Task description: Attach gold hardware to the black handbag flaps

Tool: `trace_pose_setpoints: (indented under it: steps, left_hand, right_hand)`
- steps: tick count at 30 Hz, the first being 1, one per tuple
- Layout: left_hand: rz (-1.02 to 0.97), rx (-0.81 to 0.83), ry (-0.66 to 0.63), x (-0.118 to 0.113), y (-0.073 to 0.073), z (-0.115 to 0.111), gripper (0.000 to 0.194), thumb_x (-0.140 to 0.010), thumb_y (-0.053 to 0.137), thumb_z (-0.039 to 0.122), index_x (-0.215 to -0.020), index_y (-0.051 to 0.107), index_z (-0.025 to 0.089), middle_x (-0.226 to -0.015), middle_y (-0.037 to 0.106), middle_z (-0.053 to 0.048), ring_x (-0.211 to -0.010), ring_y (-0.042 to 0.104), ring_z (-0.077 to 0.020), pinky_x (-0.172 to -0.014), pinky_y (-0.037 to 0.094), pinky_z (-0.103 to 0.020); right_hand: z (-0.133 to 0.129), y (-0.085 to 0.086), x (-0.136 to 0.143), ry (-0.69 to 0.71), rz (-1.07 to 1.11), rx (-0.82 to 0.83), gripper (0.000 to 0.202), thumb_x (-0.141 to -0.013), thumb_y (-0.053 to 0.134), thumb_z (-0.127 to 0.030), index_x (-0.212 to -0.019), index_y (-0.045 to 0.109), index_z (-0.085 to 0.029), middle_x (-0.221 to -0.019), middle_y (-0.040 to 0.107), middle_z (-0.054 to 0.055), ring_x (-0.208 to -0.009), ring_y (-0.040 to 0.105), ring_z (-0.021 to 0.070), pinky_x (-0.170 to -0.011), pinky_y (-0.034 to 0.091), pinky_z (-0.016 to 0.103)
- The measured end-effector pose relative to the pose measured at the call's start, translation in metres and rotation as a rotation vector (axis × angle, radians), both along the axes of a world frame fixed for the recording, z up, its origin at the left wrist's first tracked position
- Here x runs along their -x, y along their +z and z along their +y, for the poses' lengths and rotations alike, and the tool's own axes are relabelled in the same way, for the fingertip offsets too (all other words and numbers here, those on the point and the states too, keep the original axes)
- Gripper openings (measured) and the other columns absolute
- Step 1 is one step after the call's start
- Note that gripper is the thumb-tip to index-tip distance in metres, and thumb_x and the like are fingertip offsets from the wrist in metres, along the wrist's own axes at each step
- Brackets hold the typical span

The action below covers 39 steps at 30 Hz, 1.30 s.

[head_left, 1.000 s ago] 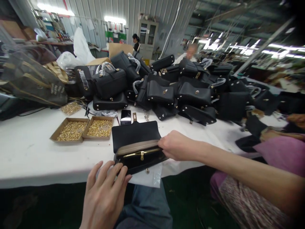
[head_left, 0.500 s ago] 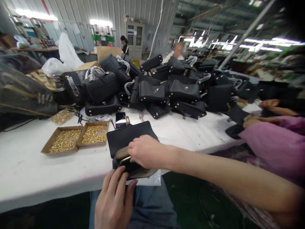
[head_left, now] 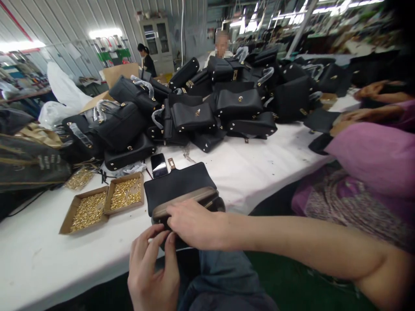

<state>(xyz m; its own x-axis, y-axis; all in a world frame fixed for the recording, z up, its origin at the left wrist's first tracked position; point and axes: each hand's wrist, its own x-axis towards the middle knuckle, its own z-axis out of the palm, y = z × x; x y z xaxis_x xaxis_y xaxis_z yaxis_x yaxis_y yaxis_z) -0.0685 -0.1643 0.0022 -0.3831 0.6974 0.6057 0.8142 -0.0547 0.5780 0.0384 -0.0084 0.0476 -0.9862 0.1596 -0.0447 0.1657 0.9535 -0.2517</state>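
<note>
A black bag (head_left: 178, 183) lies at the table's front edge, its flap spread away from me and its taupe-lined mouth facing up. My right hand (head_left: 193, 222) reaches over the mouth with fingers curled down at the near left part of the opening; what they pinch is hidden. My left hand (head_left: 155, 263) is at the bag's near left corner, fingertips and thumb drawn together at the edge, close to the right fingertips. Its grip looks closed on the bag's edge. A gold clasp plate (head_left: 171, 163) sticks out beyond the flap.
Two cardboard trays (head_left: 105, 210) (head_left: 142, 201) of small gold parts stand left of the bag, near a phone (head_left: 159, 165). Behind lies a heap of black handbags (head_left: 194, 116). On the right a co-worker's pink sleeve (head_left: 372, 144) reaches the table.
The view has shifted to the right. The bag's opening now shows its taupe rim across its width, and the gold zipper is no longer visible. My left fingers have drawn together beside the right hand.
</note>
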Motion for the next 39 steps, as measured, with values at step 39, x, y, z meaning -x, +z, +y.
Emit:
trace_pose_setpoints:
  steps: [39]
  left_hand:
    - [-0.865, 0.143, -0.195, 0.005, -0.055, -0.018, 0.063, -0.113, 0.053, 0.05, -0.172, 0.04, 0.035, -0.184, 0.036, -0.004, -0.172, 0.029, -0.0305, -0.144, 0.024, -0.05]
  right_hand:
    - [-0.011, -0.038, -0.021, -0.042, 0.518, 0.403, 0.014, -0.11, 0.067, -0.017, -0.11, 0.08, -0.019, -0.105, 0.082, 0.007, -0.095, 0.077, 0.0224, -0.089, 0.058, 0.033]
